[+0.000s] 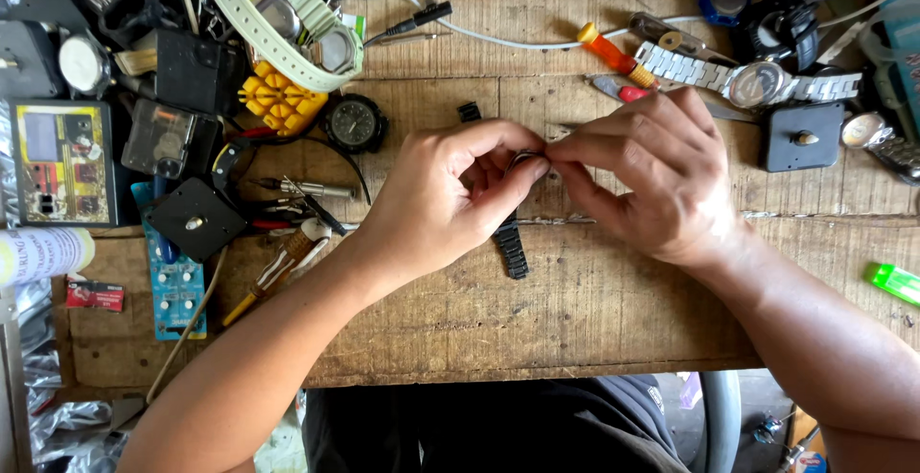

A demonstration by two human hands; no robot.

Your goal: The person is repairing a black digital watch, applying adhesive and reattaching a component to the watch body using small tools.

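Both hands, left hand [450,200] and right hand [652,181], pinch a small dark watch [525,159]; light, fiddly, its linked strap [510,243] hangs limp, best gripped at the case edges.

A watch-repair workshop: a scarred wooden worktop [594,310] strewn with wristwatches [757,80], clock movements [803,136], screwdrivers [615,54], circuit boards [176,286] and a tester [59,161].

blk watch strap [511,246], green lighter [897,282] — yellow holder [279,98], silver watch [757,80]

Head camera looks straight down, close over the workbench [575,320]
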